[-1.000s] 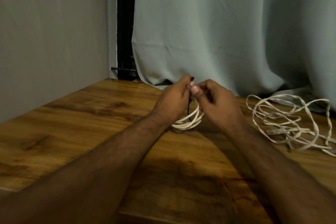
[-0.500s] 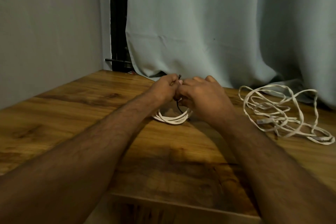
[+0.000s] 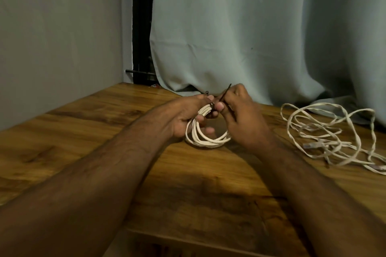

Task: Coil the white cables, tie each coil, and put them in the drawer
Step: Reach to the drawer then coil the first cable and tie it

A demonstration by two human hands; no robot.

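Fingers (image 3: 219,106) of my right hand (image 3: 240,119) are pinched on a thin black tie (image 3: 224,95), and my left hand (image 3: 186,117) is shut on the top of the white coil (image 3: 205,131) in the middle of the wooden table (image 3: 94,131). It looks light and bendy, so I think the best place to hold it is where the loops bunch up. I count two cables: this coil, and one loose cable (image 3: 325,135) lying messy to the right.

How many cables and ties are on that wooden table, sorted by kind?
Coiled white cable, held in the left hand: 1
Loose tangled white cable, lying to the right: 1
Thin black tie, pinched by the right hand: 1
Total: 3
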